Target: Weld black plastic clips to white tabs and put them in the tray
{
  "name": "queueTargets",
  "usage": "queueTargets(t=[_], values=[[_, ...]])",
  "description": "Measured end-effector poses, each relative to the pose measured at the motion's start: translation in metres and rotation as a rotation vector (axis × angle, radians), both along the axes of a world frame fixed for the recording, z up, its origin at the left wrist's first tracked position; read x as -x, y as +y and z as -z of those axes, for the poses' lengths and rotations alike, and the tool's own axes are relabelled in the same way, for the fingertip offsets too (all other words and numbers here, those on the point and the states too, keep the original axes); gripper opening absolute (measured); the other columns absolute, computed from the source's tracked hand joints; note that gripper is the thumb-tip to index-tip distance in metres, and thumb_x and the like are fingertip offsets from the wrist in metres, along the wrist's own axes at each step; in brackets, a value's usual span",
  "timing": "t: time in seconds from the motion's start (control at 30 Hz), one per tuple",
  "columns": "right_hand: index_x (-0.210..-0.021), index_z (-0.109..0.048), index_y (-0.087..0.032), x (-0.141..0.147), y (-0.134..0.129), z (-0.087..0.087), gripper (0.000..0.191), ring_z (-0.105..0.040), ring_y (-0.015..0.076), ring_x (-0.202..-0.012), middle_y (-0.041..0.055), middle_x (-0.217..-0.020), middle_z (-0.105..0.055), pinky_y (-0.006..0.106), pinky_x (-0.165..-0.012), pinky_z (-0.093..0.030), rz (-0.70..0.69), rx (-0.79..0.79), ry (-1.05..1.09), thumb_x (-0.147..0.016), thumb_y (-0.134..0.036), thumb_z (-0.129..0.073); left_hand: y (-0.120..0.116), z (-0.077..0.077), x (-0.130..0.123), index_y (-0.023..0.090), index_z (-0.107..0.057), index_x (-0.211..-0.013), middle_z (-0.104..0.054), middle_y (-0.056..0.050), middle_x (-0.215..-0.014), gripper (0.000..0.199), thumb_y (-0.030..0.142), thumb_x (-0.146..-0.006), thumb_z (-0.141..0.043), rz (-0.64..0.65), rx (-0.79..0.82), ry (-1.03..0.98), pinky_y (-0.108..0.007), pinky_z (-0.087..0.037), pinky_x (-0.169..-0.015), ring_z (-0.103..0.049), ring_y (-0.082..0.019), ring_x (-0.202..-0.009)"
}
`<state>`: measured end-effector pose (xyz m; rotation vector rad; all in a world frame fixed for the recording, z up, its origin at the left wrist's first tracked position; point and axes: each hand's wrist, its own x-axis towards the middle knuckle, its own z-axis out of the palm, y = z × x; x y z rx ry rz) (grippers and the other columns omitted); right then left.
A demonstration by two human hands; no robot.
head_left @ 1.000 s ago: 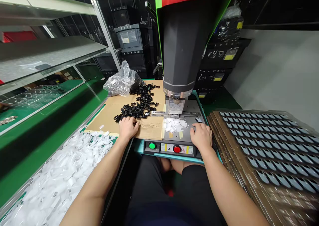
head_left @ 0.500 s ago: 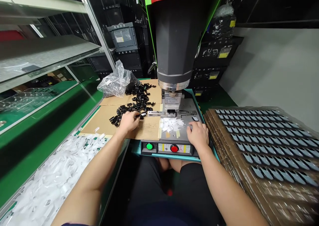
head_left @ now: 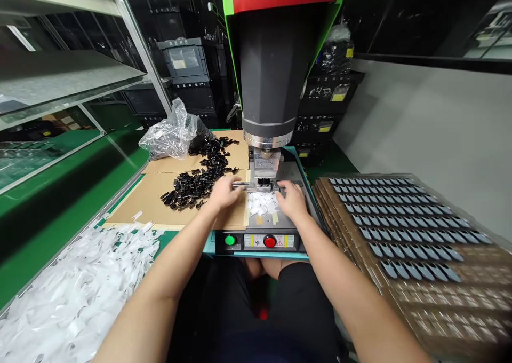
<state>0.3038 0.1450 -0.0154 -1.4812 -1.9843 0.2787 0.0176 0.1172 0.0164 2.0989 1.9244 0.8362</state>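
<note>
Under the press head, a black plastic part [head_left: 264,182] sits in a small metal fixture [head_left: 263,189]. My left hand [head_left: 226,192] is at the fixture's left side, fingers curled onto the left metal slide bar [head_left: 248,185]. On the opposite side my right hand [head_left: 293,200] has its thumb and fingers around the inner end of the right slide bar [head_left: 275,185], which they mostly cover. In front of the fixture lies a heap of white film pieces [head_left: 262,204]. Left of my left hand, many loose black parts [head_left: 192,187] are piled on cardboard [head_left: 136,200].
The press column [head_left: 268,69] stands over the fixture. A green button [head_left: 230,240] and red button [head_left: 269,242] face me. Stacked trays [head_left: 400,224] of grey-blue pieces are at right, a plastic bag [head_left: 170,136] and white scraps [head_left: 88,293] at left, crates [head_left: 186,61] behind.
My left hand has moved right from the black pile to the left slide bar. My right hand has moved inward from the base's right edge to the right slide bar. The camera view has shifted right.
</note>
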Motion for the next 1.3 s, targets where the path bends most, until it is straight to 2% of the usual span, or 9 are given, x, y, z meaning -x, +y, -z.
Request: queueTargets(t=[0.07, 0.2, 0.37, 0.5, 0.6, 0.7, 0.83, 0.93, 1.3], values=[[-0.137, -0.065, -0.018, 0.017, 0.016, -0.009, 0.044, -0.062, 0.0296, -0.118, 0.0129, -0.126, -0.074, 0.039, -0.100, -0.051, -0.004, 0.080, 0.011, -0.095, -0.032, -0.068, 0.018, 0.003, -0.029, 0.019, -0.073, -0.135, -0.075, -0.013, -0.131, 0.045, 0.039, -0.096, -0.074, 0.076, 0.045, -0.109, -0.041, -0.054, -0.103, -0.069, -0.029, -0.112], [-0.128, -0.070, -0.018, 0.037, 0.038, -0.015, 0.041, -0.066, 0.0296, -0.113, 0.0126, -0.113, -0.076, 0.036, -0.095, -0.051, 0.013, 0.178, -0.013, -0.091, -0.032, -0.075, 0.043, 0.015, -0.065, 0.017, -0.077, -0.129, -0.076, -0.013, -0.118, 0.039, 0.024, -0.090, -0.075, 0.177, 0.067, -0.235, -0.040, -0.055, -0.099, -0.069, -0.028, -0.103], [-0.100, -0.077, -0.017, 0.043, 0.053, -0.014, 0.017, -0.072, 0.0266, -0.092, 0.0100, -0.093, -0.077, 0.032, -0.084, -0.052, 0.002, 0.232, 0.143, -0.088, -0.028, -0.073, 0.060, 0.023, -0.071, 0.018, -0.083, -0.110, -0.076, -0.009, -0.103, 0.026, 0.022, -0.084, -0.079, 0.185, 0.044, -0.399, -0.036, -0.055, -0.089, -0.068, -0.023, -0.087], [-0.101, -0.078, -0.017, 0.045, 0.056, -0.011, 0.020, -0.075, 0.0247, -0.087, 0.0086, -0.090, -0.079, 0.032, -0.082, -0.055, 0.011, 0.232, 0.260, -0.090, -0.025, -0.064, 0.055, 0.025, -0.070, 0.017, -0.083, -0.100, -0.070, -0.004, -0.080, 0.019, 0.028, -0.083, -0.083, 0.108, 0.055, -0.616, -0.032, -0.053, -0.078, -0.063, -0.020, -0.074], [-0.108, -0.076, -0.017, 0.042, 0.036, 0.000, 0.029, -0.077, 0.0237, -0.097, 0.0101, -0.105, -0.082, 0.033, -0.089, -0.059, 0.014, 0.242, 0.563, -0.085, -0.023, -0.062, 0.029, 0.030, -0.074, 0.016, -0.081, -0.110, -0.072, -0.004, -0.082, 0.033, 0.033, -0.082, -0.086, 0.040, 0.076, -0.928, -0.031, -0.054, -0.078, -0.063, -0.018, -0.073], [-0.116, -0.073, -0.018, 0.038, -0.008, 0.019, 0.038, -0.077, 0.0246, -0.102, 0.0123, -0.118, -0.080, 0.039, -0.092, -0.062, -0.025, 0.261, 0.819, -0.081, -0.026, -0.064, -0.018, 0.040, -0.080, 0.015, -0.076, -0.115, -0.074, -0.004, -0.090, 0.048, 0.038, -0.076, -0.093, 0.036, 0.089, -1.206, -0.031, -0.055, -0.080, -0.066, -0.016, -0.077], [-0.118, -0.068, -0.021, 0.038, -0.081, 0.033, 0.038, -0.077, 0.0240, -0.103, 0.0089, -0.111, -0.080, 0.040, -0.094, -0.063, -0.210, 0.248, 0.979, -0.080, -0.027, -0.069, -0.089, 0.051, -0.088, 0.017, -0.073, -0.117, -0.076, -0.005, -0.096, 0.054, 0.043, -0.075, -0.096, 0.104, 0.137, -1.340, -0.030, -0.058, -0.083, -0.068, -0.015, -0.081], [-0.117, -0.067, -0.023, 0.041, -0.119, 0.032, 0.035, -0.076, 0.0231, -0.103, 0.0072, -0.109, -0.078, 0.039, -0.093, -0.063, -0.244, 0.253, 0.954, -0.083, -0.025, -0.069, -0.123, 0.053, -0.093, 0.018, -0.073, -0.114, -0.078, -0.006, -0.100, 0.052, 0.044, -0.076, -0.096, 0.109, 0.144, -1.374, -0.029, -0.058, -0.081, -0.069, -0.014, -0.082], [-0.123, -0.066, -0.025, 0.032, -0.154, 0.017, 0.034, -0.075, 0.0234, -0.109, 0.0076, -0.116, -0.076, 0.041, -0.098, -0.064, -0.235, 0.199, 0.872, -0.089, -0.025, -0.069, -0.149, 0.044, -0.103, 0.020, -0.074, -0.113, -0.077, -0.001, -0.088, 0.049, 0.043, -0.076, -0.097, 0.156, 0.148, -1.419, -0.026, -0.059, -0.077, -0.068, -0.012, -0.074]])
